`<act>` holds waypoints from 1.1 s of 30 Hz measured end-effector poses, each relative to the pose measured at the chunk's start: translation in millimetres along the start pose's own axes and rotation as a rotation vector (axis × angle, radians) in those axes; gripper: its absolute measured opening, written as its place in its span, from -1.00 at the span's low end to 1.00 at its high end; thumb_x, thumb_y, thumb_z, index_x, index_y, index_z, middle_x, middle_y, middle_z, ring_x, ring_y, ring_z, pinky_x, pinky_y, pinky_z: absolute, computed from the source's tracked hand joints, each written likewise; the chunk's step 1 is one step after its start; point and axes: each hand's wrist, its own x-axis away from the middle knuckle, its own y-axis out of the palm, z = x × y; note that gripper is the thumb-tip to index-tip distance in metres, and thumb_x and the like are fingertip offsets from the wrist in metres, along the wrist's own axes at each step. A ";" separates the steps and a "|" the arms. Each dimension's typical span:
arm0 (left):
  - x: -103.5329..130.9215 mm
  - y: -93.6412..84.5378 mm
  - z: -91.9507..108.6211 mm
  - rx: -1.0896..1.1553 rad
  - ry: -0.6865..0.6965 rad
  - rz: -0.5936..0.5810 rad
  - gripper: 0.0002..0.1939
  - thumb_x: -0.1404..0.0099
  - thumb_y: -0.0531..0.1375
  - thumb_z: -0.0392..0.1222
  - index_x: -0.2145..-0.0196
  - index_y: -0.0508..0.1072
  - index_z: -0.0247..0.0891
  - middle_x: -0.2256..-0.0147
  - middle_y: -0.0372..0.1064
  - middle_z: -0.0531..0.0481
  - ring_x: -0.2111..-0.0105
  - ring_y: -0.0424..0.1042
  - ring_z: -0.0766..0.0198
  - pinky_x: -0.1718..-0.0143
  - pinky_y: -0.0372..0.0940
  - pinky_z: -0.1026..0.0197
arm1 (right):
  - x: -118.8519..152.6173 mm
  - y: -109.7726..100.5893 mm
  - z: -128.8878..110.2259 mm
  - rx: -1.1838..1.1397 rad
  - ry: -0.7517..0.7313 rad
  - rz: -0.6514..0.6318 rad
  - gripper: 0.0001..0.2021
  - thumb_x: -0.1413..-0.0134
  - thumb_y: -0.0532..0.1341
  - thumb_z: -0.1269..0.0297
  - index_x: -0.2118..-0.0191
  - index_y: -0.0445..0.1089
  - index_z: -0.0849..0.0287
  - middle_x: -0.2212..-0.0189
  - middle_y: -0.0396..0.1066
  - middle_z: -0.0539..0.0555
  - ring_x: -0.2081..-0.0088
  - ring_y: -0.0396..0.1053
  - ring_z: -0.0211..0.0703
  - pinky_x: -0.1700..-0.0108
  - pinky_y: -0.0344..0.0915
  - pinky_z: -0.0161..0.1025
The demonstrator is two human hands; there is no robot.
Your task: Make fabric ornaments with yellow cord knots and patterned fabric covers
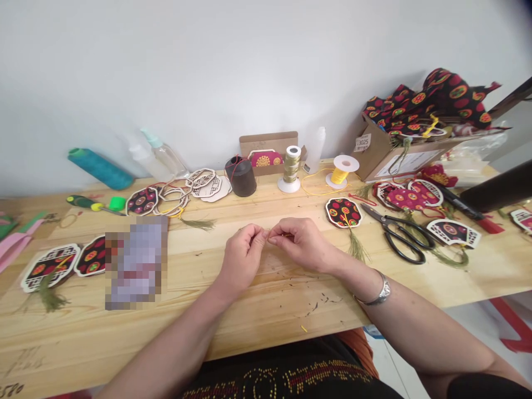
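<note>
Over the middle of the wooden table, my left hand point(244, 254) and my right hand point(305, 244) meet at the fingertips. Both are closed in a pinch, thumb against forefinger. Whatever lies between the fingertips is too small to make out. To the right of my right hand sits a black patterned fabric pendant point(343, 213) with a pale scalloped edge and an olive tassel point(358, 246). Black-handled scissors point(399, 233) rest beyond it, their blades towards the pendant. Dark scraps point(320, 303) are scattered on the tabletop nearer my body.
Along the wall stand a black thread cone point(241, 177), a gold thread spool point(292, 170) and a yellow cord spool point(341, 173). A cardboard box point(394, 158) heaped with patterned cloth is at the back right. A screwdriver point(89, 204), a teal thread cone point(100, 168) and several pendants lie left.
</note>
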 end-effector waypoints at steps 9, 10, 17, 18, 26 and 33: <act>-1.5 0.1 2.4 -0.005 -0.013 0.002 -0.72 -0.28 0.07 -0.08 0.55 0.31 -0.22 0.61 0.18 0.12 0.54 0.17 0.31 0.49 0.10 0.27 | -0.1 1.0 0.7 -0.036 0.020 -0.026 -0.86 -0.08 0.16 0.45 0.37 0.49 0.24 0.40 0.53 0.09 0.37 0.42 -0.23 0.28 0.29 -0.29; -1.6 0.2 2.1 -0.003 -0.017 0.003 -0.72 -0.27 0.07 -0.08 0.55 0.30 -0.22 0.61 0.18 0.12 0.54 0.16 0.31 0.49 0.11 0.27 | -0.1 1.0 0.6 -0.041 0.022 -0.028 -0.86 -0.08 0.17 0.45 0.37 0.49 0.24 0.40 0.53 0.08 0.37 0.42 -0.23 0.28 0.29 -0.29; -0.7 1.2 1.5 0.018 -0.042 -0.012 -0.68 -0.29 0.05 -0.08 0.58 0.23 -0.21 0.62 0.11 0.14 0.56 0.09 0.35 0.51 0.06 0.28 | -1.2 -1.3 -0.9 -0.076 0.041 -0.013 -0.87 -0.06 0.18 0.45 0.39 0.49 0.25 0.42 0.52 0.08 0.40 0.39 -0.26 0.31 0.26 -0.31; -0.5 1.5 1.3 0.027 -0.046 -0.013 -0.67 -0.30 0.05 -0.07 0.58 0.22 -0.21 0.62 0.09 0.15 0.56 0.08 0.35 0.51 0.06 0.28 | -1.6 -1.8 -0.7 -0.078 0.046 -0.010 -0.87 -0.06 0.18 0.44 0.39 0.49 0.25 0.43 0.52 0.07 0.41 0.38 -0.26 0.32 0.25 -0.32; -0.1 0.3 -0.9 0.169 -0.073 0.012 -0.65 -0.32 0.05 -0.05 0.57 0.20 -0.22 0.61 0.06 0.14 0.57 0.08 0.36 0.51 0.06 0.28 | -6.4 -6.8 -0.9 -0.213 0.170 0.012 -0.88 -0.01 0.19 0.42 0.47 0.45 0.26 0.58 0.39 -0.03 0.52 0.21 -0.35 0.45 0.14 -0.37; 1.2 -1.2 4.4 0.289 -0.011 0.105 -0.84 -0.22 0.20 -0.11 0.28 0.47 -0.23 0.50 0.32 0.09 0.59 0.16 0.38 0.55 0.09 0.28 | -8.3 -12.7 -4.3 -0.421 0.328 -0.034 -0.87 0.05 0.22 0.31 0.49 0.43 0.26 0.62 0.27 -0.08 0.55 0.10 -0.37 0.46 0.08 -0.34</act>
